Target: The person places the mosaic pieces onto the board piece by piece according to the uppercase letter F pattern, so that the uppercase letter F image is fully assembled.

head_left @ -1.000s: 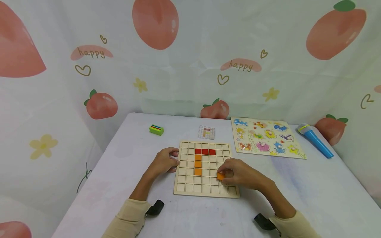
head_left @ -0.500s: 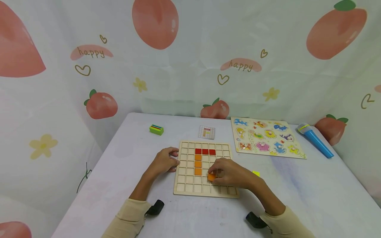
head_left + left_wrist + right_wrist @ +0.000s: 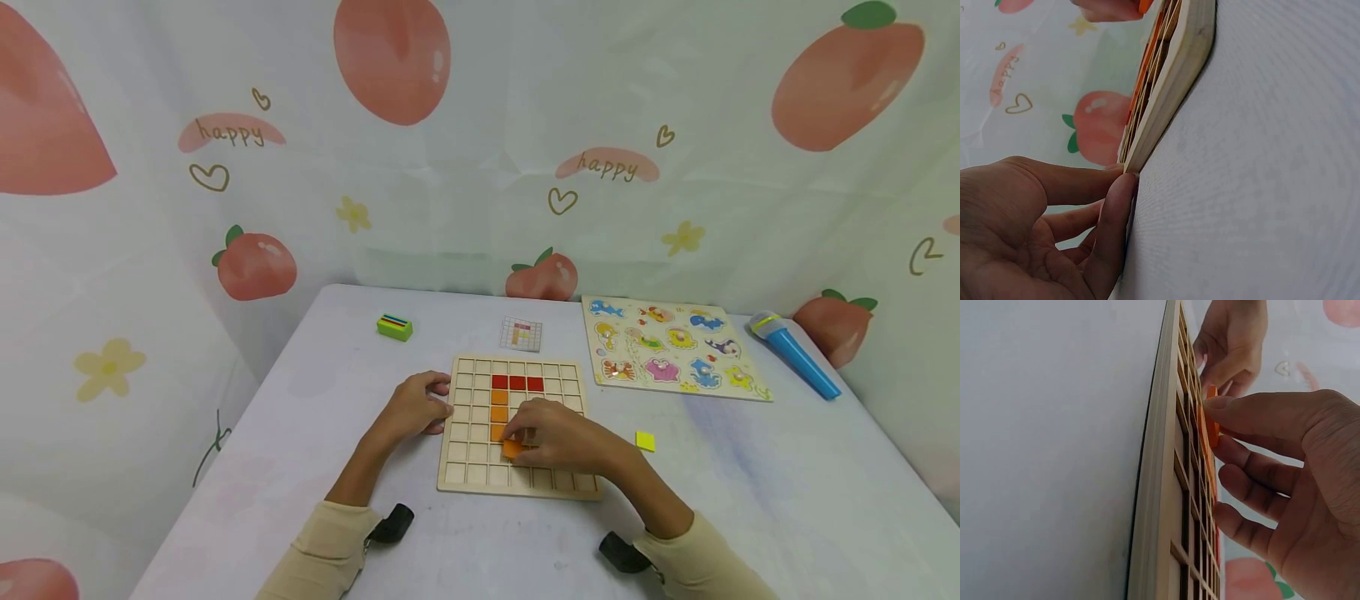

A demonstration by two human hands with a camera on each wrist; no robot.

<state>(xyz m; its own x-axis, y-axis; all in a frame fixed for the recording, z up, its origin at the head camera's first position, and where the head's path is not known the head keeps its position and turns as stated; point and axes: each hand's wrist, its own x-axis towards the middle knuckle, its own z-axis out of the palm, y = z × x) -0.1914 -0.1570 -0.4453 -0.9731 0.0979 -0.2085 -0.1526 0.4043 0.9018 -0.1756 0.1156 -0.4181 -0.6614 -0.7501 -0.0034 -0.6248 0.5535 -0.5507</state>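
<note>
In the head view, my right hand (image 3: 551,435) is over the wooden grid board (image 3: 467,475), pinching an orange square tile (image 3: 512,450) between thumb and fingers. The right wrist view has this orange tile (image 3: 1212,419) tilted close above the grid, gripped at the thumb tip. On the board, a row of red tiles (image 3: 517,382) lies above a column of orange tiles (image 3: 499,397); the fingers partly cover the lowest of these. At the board's left edge my left hand (image 3: 411,407) holds the rim (image 3: 1166,103) with thumb and finger.
A yellow tile (image 3: 645,441) lies right of the board. Behind it are a small pattern card (image 3: 521,333) and a green block (image 3: 394,327) with coloured strips. A sea-animal puzzle (image 3: 678,350) and a blue toy microphone (image 3: 798,357) lie at the back right.
My right hand has moved left across the board with the orange tile, to just beside the orange column's lower end. The yellow tile has come into sight. My left hand stays put.
</note>
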